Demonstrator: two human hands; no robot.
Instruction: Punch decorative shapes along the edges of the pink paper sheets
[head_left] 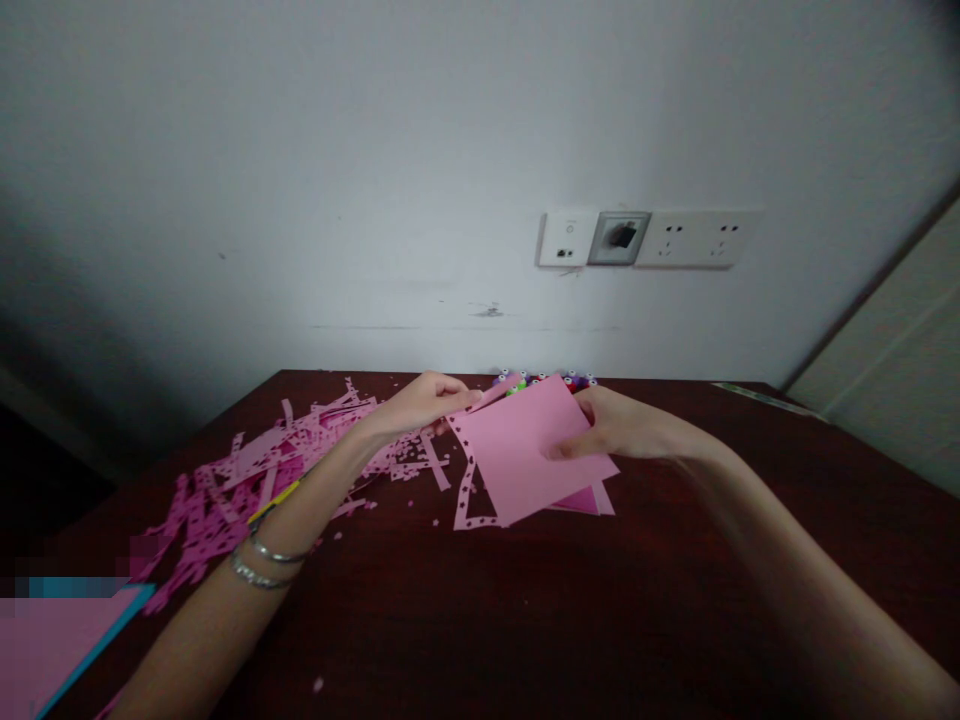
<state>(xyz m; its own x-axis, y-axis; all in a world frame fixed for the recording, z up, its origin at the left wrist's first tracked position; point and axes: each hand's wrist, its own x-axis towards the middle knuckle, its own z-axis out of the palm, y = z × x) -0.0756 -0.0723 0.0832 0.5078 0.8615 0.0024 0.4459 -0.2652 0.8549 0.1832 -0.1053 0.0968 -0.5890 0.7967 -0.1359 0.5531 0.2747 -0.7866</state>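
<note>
The left hand [424, 405] pinches a narrow pink strip [496, 391] between thumb and fingers; the right hand [619, 422] grips the right side of a pink sheet [525, 455], its thumb lying on the front face and its other fingers partly hidden behind; the sheet thus sits tilted between the two hands, above the dark red table [525, 630]. A punched pink border [480, 522] shows along the sheet's edge below the left hand; a deeper pink piece [583, 500] peeks out beneath, below the right hand.

Just beyond the hands, partly covered by the sheet, stands a row of small coloured objects [541, 379]; to the left of the left hand spreads a heap of pink scraps [262, 465], with a yellow object [279, 498] partly hidden by the left forearm; two bracelets [259, 575] circle the left wrist; beyond the right hand, sockets [645, 240] sit on the wall [375, 180].
</note>
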